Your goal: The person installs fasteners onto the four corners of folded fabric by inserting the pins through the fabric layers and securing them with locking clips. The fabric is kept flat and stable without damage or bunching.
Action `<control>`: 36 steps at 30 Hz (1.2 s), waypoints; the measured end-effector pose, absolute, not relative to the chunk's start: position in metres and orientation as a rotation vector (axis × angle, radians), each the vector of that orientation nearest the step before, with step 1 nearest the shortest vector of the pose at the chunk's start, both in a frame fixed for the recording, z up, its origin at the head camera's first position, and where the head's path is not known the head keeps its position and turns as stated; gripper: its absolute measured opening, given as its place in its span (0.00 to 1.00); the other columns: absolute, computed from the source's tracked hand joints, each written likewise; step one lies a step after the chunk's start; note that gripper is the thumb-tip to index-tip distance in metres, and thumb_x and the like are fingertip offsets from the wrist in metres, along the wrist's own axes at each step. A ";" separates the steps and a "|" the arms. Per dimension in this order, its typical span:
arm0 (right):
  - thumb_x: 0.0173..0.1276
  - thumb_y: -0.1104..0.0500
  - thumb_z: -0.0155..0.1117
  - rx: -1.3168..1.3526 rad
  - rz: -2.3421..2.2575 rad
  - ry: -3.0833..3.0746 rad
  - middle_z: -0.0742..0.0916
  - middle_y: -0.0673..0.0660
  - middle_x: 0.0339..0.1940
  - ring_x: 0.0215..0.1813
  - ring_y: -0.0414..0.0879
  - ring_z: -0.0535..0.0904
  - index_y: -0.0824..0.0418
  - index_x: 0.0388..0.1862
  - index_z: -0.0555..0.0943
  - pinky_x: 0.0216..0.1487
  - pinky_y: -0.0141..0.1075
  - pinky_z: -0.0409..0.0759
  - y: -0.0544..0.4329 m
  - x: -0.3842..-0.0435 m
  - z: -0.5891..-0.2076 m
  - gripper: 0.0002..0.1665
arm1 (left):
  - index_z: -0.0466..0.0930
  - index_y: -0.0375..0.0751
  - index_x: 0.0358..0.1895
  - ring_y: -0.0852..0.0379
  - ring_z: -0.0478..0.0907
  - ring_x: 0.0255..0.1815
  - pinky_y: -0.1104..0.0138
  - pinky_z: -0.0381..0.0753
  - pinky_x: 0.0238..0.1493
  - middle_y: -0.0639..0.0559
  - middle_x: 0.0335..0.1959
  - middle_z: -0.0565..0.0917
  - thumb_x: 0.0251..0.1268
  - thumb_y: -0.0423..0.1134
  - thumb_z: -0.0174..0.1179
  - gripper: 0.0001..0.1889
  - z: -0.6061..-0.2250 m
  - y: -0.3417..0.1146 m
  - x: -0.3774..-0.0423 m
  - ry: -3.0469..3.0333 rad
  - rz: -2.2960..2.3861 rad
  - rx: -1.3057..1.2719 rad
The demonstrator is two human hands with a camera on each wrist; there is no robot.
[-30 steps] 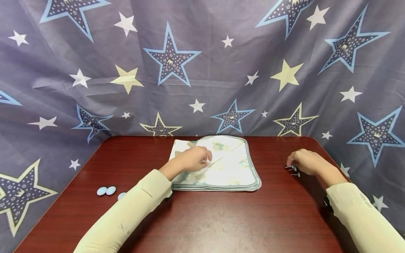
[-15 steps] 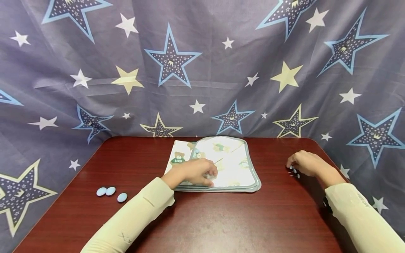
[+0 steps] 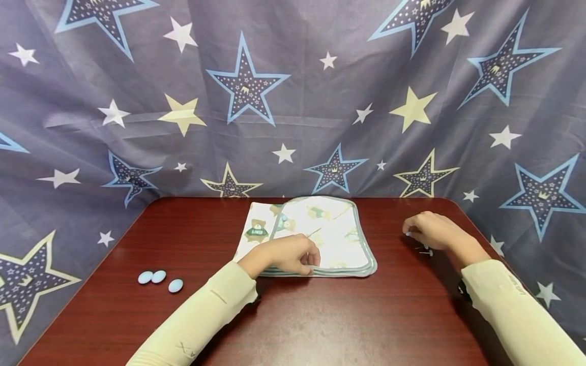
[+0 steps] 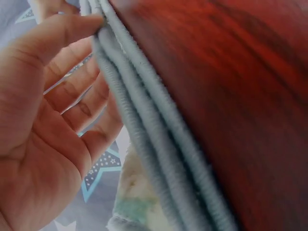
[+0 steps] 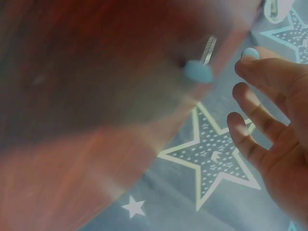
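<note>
A folded cloth [image 3: 336, 234] with a bear print and grey-green piped edges lies at the back middle of the table. My left hand [image 3: 290, 254] is at its front edge, thumb against the stacked layers and fingers over the top. Up close in the left wrist view, the thumb tip presses into the piped edging [image 4: 159, 130]. Off to the right, my right hand [image 3: 430, 231] is raised slightly above the table, pinching a pin by its light-blue head [image 5: 250, 54] between thumb and index finger. Other blue-headed pins [image 3: 429, 252] lie just beneath that hand.
Several light-blue round caps [image 3: 175, 285] lie on the left side of the dark red wooden table [image 3: 320, 320]. A purple-grey curtain [image 3: 302, 101] with stars hangs right behind the table and along both sides.
My left hand has come from over the cloth's middle down to its front edge, uncovering the bear print. My right hand has lifted a pin from the group and shifted slightly left.
</note>
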State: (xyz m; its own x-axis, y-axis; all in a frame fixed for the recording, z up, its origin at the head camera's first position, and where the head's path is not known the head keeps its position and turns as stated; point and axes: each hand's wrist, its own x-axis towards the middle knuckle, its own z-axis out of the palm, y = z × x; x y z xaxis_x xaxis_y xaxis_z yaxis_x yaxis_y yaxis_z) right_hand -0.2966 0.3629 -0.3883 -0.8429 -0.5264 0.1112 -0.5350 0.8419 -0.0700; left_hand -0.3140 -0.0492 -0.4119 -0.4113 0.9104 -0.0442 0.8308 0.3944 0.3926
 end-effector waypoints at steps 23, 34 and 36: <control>0.56 0.70 0.72 1.103 0.054 -2.612 0.87 0.43 0.33 0.36 0.45 0.81 0.51 0.35 0.86 0.38 0.43 0.80 0.291 -0.289 -0.368 0.14 | 0.74 0.48 0.38 0.64 0.66 0.25 0.68 0.70 0.35 0.58 0.23 0.70 0.61 0.29 0.60 0.09 -0.408 -0.045 -0.317 2.555 0.646 1.547; 0.54 0.70 0.70 1.177 0.122 -2.480 0.88 0.46 0.34 0.36 0.45 0.80 0.54 0.37 0.87 0.39 0.43 0.79 0.262 -0.286 -0.371 0.14 | 0.76 0.47 0.37 0.61 0.73 0.29 0.67 0.75 0.37 0.57 0.31 0.76 0.62 0.28 0.63 0.09 -0.401 -0.047 -0.326 2.708 0.834 1.471; 0.54 0.70 0.70 1.176 0.174 -2.485 0.88 0.48 0.34 0.37 0.45 0.80 0.54 0.38 0.87 0.40 0.42 0.79 0.256 -0.284 -0.370 0.14 | 0.78 0.47 0.38 0.62 0.74 0.29 0.68 0.76 0.37 0.57 0.32 0.77 0.65 0.29 0.65 0.08 -0.401 -0.049 -0.327 2.710 0.866 1.438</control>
State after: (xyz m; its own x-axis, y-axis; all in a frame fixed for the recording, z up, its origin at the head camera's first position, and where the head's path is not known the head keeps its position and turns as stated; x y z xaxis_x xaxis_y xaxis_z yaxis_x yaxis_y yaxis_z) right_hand -0.2839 0.2555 -0.3701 -0.5749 -0.7178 0.3927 -0.7656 0.6412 0.0513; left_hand -0.3270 -0.0486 -0.4007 -0.5923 0.7540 0.2838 0.7789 0.4459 0.4410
